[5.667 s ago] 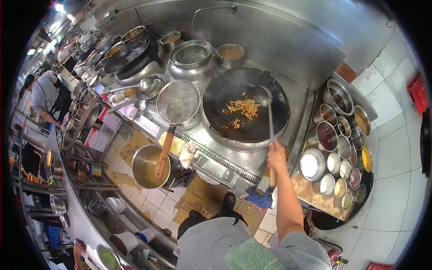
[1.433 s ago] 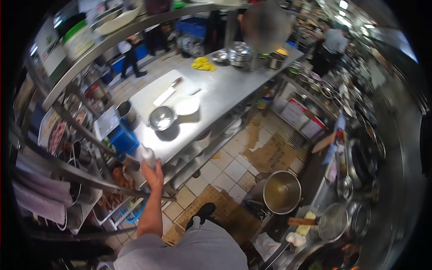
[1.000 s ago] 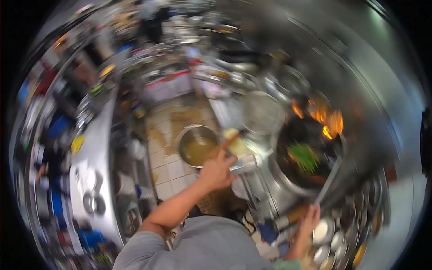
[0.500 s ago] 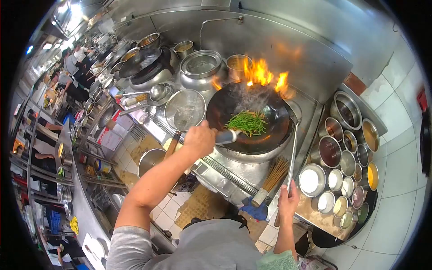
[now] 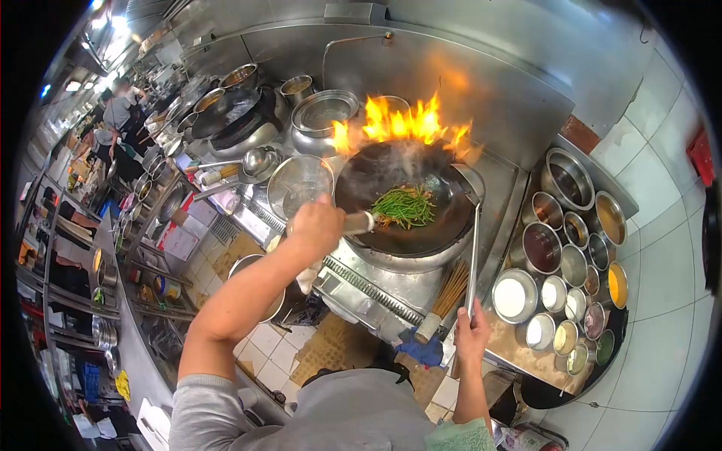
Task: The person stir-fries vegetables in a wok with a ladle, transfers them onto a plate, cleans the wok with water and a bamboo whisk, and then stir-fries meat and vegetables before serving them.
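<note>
My left hand (image 5: 319, 228) is wrapped round the handle (image 5: 359, 223) of a dark wok (image 5: 444, 225) on the burner. Long green vegetable pieces (image 5: 404, 206), perhaps cut beans or stems, lie in a heap in the wok with some brownish bits at their edge. Steam rises behind them. Tall orange flames (image 5: 410, 120) burn along the wok's far rim. In my right hand (image 5: 471, 331) is the long metal handle of a ladle (image 5: 475, 248). Its bowl is at the wok's right rim, apart from the vegetables.
Several bowls of sauces and seasonings, among them a white-filled bowl (image 5: 511, 295), stand at the right. A bamboo brush (image 5: 445, 299) lies at the stove's front edge. Left of the wok are a wire strainer (image 5: 301, 184) and a second wok (image 5: 226, 113). People work far left.
The flames behind the wok have spread wider to the left. The vegetables look more gathered, with brownish bits now showing. Both hands keep their holds while the whole view shifts slightly.
</note>
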`<state>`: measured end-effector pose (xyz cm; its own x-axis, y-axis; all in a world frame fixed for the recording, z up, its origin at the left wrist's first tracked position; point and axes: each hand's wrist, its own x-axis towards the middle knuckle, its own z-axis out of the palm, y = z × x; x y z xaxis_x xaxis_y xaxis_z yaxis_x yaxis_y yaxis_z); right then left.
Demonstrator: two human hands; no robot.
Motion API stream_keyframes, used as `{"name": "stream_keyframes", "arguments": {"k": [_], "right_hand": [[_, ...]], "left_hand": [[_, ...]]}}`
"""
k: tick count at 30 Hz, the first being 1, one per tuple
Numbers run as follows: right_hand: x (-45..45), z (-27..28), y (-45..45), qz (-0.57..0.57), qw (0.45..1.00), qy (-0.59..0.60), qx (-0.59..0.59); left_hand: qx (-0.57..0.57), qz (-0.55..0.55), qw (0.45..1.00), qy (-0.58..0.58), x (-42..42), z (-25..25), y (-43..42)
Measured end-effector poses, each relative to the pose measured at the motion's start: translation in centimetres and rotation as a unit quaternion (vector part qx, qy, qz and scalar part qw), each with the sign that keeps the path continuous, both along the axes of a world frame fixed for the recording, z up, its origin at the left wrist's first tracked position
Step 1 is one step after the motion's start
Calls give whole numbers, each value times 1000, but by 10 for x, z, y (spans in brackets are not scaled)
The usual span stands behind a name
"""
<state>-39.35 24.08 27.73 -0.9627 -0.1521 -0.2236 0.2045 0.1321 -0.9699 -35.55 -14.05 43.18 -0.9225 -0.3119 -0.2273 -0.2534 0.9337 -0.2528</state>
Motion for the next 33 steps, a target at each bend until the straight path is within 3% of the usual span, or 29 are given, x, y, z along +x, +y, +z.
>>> {"name": "stream_keyframes", "arguments": {"k": [5, 10, 15, 19, 22, 25, 29, 30, 33], "right_hand": [[-1, -35, 9, 31, 998, 42, 31], [1, -12, -3, 27, 999, 8, 39], [-25, -2, -33, 77, 996, -43, 16], [-73, -32, -77, 138, 982, 28, 124], [-66, -19, -106, 150, 980, -58, 113], [-31, -18, -97, 207, 959, 72, 181], [1, -6, -99, 216, 958, 6, 190], [-4, 10, -108, 228, 939, -13, 256], [-62, -68, -108, 191, 923, 175, 285]], "left_hand": [[12, 19, 999, 26, -8, 3, 9], [18, -18, 999, 20, 0, 11, 11], [-17, 40, 999, -21, 18, 7, -27], [0, 70, 997, 25, 38, 9, -33], [48, 98, 993, 40, 58, 24, -27], [103, 116, 985, 80, 84, 21, -33], [147, 125, 976, 103, 107, -6, -38], [151, 117, 979, 75, 107, 0, -34], [121, 115, 986, 20, 95, -6, -23]]}}
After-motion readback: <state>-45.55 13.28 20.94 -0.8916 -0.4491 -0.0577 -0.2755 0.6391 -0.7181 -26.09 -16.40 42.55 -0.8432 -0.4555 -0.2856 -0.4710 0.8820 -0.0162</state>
